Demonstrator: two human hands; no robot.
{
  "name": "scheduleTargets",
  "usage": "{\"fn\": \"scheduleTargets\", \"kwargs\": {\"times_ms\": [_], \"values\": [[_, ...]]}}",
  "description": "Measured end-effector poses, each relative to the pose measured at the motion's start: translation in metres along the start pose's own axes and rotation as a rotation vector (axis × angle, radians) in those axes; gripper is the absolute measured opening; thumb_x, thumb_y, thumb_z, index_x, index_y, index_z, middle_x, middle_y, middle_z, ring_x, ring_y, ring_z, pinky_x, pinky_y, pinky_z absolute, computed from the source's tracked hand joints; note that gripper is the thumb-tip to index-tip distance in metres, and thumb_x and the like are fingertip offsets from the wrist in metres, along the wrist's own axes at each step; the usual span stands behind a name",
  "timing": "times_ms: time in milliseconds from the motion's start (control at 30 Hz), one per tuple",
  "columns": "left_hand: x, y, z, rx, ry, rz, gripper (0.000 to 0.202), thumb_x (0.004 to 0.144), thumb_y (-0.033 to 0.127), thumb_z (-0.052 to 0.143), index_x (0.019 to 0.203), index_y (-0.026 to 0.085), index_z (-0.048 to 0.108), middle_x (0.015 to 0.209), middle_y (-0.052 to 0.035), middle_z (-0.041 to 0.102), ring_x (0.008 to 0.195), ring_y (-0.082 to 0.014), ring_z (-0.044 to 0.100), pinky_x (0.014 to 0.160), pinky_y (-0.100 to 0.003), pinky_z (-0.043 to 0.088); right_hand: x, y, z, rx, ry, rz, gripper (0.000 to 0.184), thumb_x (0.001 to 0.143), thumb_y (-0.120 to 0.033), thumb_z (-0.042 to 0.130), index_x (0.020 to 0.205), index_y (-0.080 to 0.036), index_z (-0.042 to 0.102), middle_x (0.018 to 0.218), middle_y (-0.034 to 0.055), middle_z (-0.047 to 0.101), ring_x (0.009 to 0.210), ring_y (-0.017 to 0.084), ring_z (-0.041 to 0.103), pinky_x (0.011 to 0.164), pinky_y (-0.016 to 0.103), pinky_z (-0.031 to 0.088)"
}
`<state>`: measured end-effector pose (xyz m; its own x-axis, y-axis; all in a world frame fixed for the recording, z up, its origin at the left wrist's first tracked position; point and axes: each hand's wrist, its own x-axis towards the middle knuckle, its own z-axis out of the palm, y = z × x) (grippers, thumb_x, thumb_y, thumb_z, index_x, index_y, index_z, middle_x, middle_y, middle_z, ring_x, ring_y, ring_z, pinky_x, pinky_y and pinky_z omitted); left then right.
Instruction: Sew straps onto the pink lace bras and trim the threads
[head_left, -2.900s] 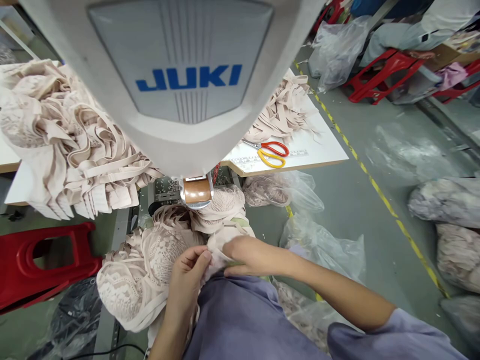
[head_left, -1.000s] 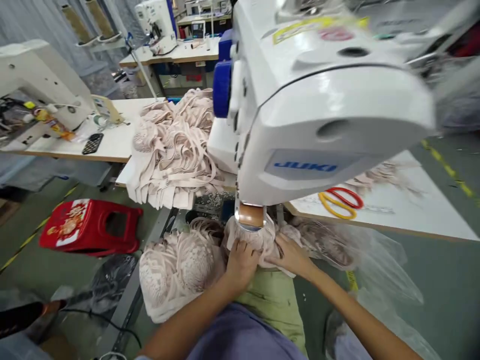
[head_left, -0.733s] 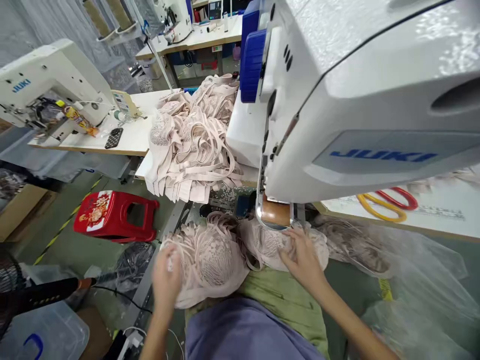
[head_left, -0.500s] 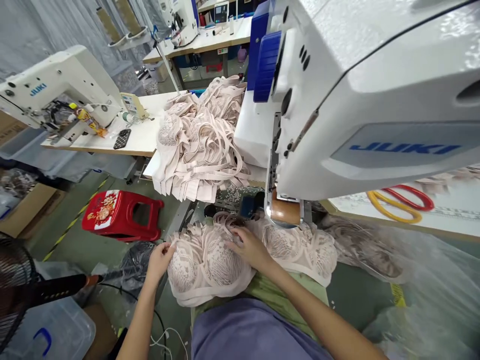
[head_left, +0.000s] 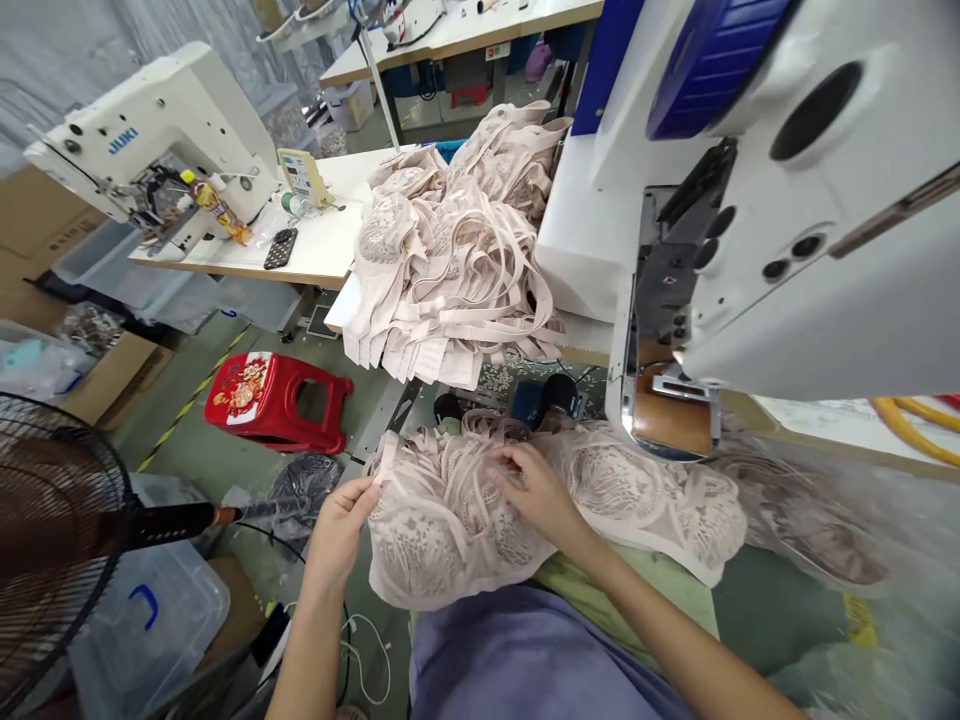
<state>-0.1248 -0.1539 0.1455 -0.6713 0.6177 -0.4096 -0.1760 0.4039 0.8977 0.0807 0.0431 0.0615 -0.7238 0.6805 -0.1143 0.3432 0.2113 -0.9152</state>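
Note:
A pale pink lace bra (head_left: 420,550) lies cups-up across my lap, on a green cloth (head_left: 637,590). My left hand (head_left: 341,525) pinches its left edge, near an upright strap piece, between thumb and fingertips. Over the right cup, my right hand (head_left: 540,495) has its fingers bent together at the lace; what they grip, if anything, I cannot make out. More lace bras (head_left: 645,490) hang to the right, below the sewing machine's rounded arm end (head_left: 667,415). Folded straps bunch behind the cups.
A heap of pink bras (head_left: 457,260) covers the table end ahead. The white sewing machine (head_left: 817,290) looms close on my right. On the left are a red stool (head_left: 277,400), a fan (head_left: 60,550), a clear bin (head_left: 150,620) and another sewing machine (head_left: 165,140).
My view has shifted, moving the scene rightward. The left hand now pinches the bra's strap edge higher up, and the cups are tilted differently. The right hand's fingers have drawn together.

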Motion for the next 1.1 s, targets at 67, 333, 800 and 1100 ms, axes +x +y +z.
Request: {"fn": "scheduleTargets", "kwargs": {"times_ms": [67,333,800,1100], "values": [[-0.014,0.004,0.008,-0.041,-0.019,0.002,0.038,0.079,0.049,0.076,0.102,0.019,0.078,0.091,-0.0070,0.078,0.084,-0.0200,0.068,0.083,-0.031,0.050,-0.008,-0.030,-0.001,0.123,-0.064,-0.032,0.019,0.092,-0.035,0.057,0.103,-0.021,0.065,0.105,0.0069,0.065,0.097,0.023,0.062,0.084,0.037,0.050],[-0.042,0.016,0.033,-0.074,-0.160,0.062,0.025,0.089,0.035,0.071,0.112,0.027,0.078,0.101,-0.0026,0.078,0.089,-0.0162,0.067,0.084,-0.024,0.050,-0.019,-0.107,0.003,0.476,-0.247,0.027,0.018,0.088,-0.031,0.062,0.101,-0.020,0.069,0.095,0.0036,0.069,0.088,0.019,0.063,0.077,0.030,0.049],[-0.046,0.013,0.048,-0.026,-0.141,0.002,0.027,0.083,0.042,0.076,0.097,0.019,0.080,0.076,-0.0013,0.070,0.069,-0.0131,0.056,0.065,-0.021,0.044,-0.023,-0.104,0.000,0.568,-0.301,0.097,0.006,0.079,-0.019,0.060,0.080,-0.017,0.065,0.071,-0.0027,0.056,0.064,0.011,0.050,0.058,0.023,0.038],[-0.047,0.012,0.054,-0.030,-0.157,-0.054,0.030,0.083,0.047,0.072,0.085,0.017,0.074,0.066,0.0010,0.056,0.061,-0.0120,0.044,0.058,-0.022,0.038,-0.022,-0.104,-0.003,0.638,-0.341,0.157,0.005,0.077,-0.021,0.062,0.074,-0.017,0.061,0.065,-0.0045,0.052,0.060,0.009,0.045,0.054,0.021,0.035]]}}
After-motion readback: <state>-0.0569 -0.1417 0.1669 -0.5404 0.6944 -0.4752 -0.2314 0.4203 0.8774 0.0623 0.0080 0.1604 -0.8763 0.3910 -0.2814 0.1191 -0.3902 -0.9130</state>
